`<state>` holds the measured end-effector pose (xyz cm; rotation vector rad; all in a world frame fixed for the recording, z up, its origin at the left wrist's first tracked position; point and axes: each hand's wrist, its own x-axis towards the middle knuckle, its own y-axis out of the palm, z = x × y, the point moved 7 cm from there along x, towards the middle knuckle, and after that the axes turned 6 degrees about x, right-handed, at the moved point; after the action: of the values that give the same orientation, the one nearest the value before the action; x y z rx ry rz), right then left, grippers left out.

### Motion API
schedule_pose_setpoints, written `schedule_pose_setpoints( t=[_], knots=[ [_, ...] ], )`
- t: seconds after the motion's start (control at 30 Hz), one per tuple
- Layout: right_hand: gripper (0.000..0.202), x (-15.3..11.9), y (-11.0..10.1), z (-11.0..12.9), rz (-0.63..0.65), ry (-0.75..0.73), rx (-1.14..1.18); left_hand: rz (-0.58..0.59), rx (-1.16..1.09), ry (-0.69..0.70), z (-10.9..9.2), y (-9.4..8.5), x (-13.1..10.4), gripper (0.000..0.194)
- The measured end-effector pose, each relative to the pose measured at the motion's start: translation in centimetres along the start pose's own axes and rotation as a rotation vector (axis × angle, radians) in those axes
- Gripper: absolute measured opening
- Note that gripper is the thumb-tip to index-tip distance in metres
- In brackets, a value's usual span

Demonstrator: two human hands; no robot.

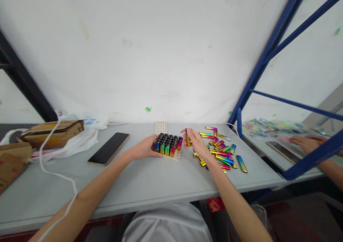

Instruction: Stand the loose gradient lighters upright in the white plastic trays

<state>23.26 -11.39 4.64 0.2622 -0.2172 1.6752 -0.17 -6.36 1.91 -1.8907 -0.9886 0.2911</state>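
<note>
Rows of shiny rainbow-coloured lighters (pixel 166 147) with black tops stand upright in a white tray (pixel 177 156), whose right end shows bare holes. My left hand (pixel 147 147) is wrapped against the left side of the lighters, thumb along the front edge. Just right of the tray, my right hand (pixel 193 139) pinches one gold-coloured lighter (pixel 188 138), held upright above the table. A loose heap of metallic lighters (pixel 221 156) lies beyond my right wrist, in gold, pink, green and blue.
A phone (pixel 109 148) lies left of my left hand. Farther left are cardboard boxes (pixel 57 133), a plastic bag (pixel 88 140) and a white cable (pixel 59 172). Another white tray (pixel 160 127) rests by the wall. Right of the blue frame (pixel 257 77), another person's hands (pixel 305 144) are at the neighbouring table.
</note>
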Motion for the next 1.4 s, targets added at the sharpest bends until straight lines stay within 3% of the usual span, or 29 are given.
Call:
schedule_pose_setpoints(
  t=[0.2, 0.4, 0.6, 1.2, 1.4],
  knots=[
    [0.048, -0.6, -0.2, 2.7, 0.031, -0.181, -0.318, 0.006, -0.019, 0.014, -0.3, 0.0, -0.1, 0.080],
    [0.037, -0.9, 0.5, 1.8, 0.153, -0.167, -0.529, 0.001, -0.016, -0.008, -0.3, -0.1, -0.3, 0.073],
    [0.027, -0.6, 0.5, 1.2, 0.168, -0.165, -0.707, 0.002, -0.011, -0.019, 0.1, 0.1, -0.2, 0.074],
    [0.039, -0.4, -0.6, 0.8, 0.154, -0.167, -0.582, 0.004, -0.011, -0.009, -0.1, 0.0, -0.1, 0.072],
    [0.042, -0.4, 0.4, 0.9, 0.190, -0.193, -0.570, -0.003, 0.020, 0.000, -0.1, 0.0, -0.1, 0.073]
  ],
)
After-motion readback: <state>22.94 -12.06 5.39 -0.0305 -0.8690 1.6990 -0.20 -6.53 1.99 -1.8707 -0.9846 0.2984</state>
